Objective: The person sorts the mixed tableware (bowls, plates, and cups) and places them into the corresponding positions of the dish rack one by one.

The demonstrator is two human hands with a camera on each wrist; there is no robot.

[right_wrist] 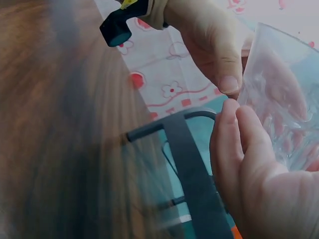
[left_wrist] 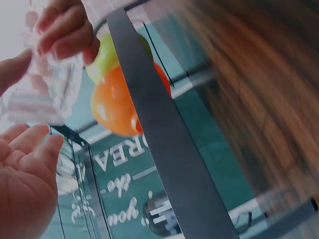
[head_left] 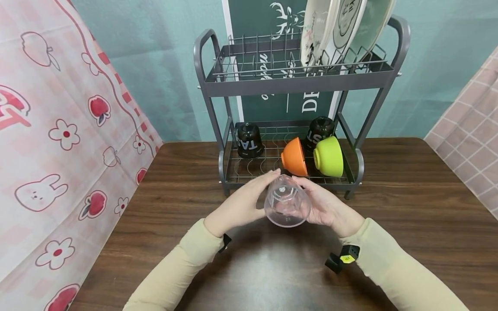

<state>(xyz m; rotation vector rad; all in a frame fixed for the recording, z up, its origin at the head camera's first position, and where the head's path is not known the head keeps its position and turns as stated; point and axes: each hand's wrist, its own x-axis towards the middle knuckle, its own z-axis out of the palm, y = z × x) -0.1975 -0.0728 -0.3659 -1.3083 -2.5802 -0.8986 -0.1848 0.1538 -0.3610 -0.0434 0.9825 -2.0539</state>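
A clear drinking glass (head_left: 287, 207) is held between both hands over the table, in front of the rack, its wide rim toward me. My left hand (head_left: 243, 202) has its thumb at the glass's left side and its fingers along the far end. From the other side, my right hand (head_left: 324, 206) grips it; its fingers show through the clear wall. In the right wrist view, the left thumb (right_wrist: 228, 82) lies close to the right fingertips beside the glass (right_wrist: 284, 94). The left wrist view shows the left palm (left_wrist: 27, 189) below the blurred glass.
A grey two-tier dish rack (head_left: 299, 84) stands behind the hands. Several plates (head_left: 346, 26) lean on its top right. Its lower shelf bears an orange bowl (head_left: 294, 157), a green bowl (head_left: 330, 157) and black cups (head_left: 249, 140). A patterned cloth (head_left: 78, 172) hangs left of the wooden table (head_left: 408, 207).
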